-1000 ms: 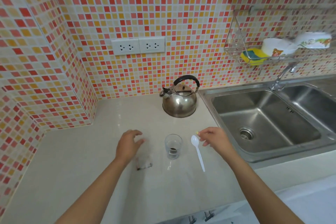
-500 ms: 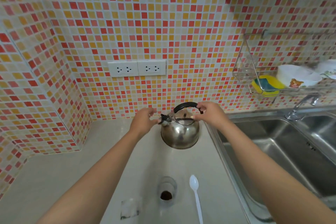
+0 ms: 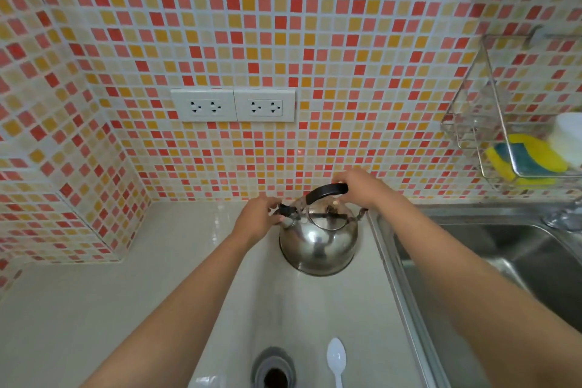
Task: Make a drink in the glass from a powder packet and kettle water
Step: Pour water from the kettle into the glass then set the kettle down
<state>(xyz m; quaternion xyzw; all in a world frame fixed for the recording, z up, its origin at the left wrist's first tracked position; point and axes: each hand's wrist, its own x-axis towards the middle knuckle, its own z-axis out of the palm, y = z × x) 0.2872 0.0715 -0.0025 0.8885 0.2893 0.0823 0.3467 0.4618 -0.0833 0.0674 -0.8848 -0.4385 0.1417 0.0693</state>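
Observation:
A shiny steel kettle (image 3: 318, 246) with a black handle stands on the counter by the tiled wall. My right hand (image 3: 362, 187) grips the right end of that handle. My left hand (image 3: 258, 219) is closed on the black cap of the kettle's spout on its left side. At the bottom edge stands the glass (image 3: 273, 368) with dark powder in its bottom. A white plastic spoon (image 3: 337, 361) lies just right of the glass. A corner of the torn powder packet (image 3: 206, 381) shows to the left of the glass.
A steel sink (image 3: 504, 264) borders the counter (image 3: 94, 309) on the right, with a tap base (image 3: 563, 219) at its back. A wire rack (image 3: 504, 142) on the wall holds a yellow sponge. Two wall sockets (image 3: 233, 105) sit above the kettle.
Both hands left the packet and spoon area and reached forward to the kettle. My right hand has closed on the handle, my left on the spout cap. The view has moved closer.

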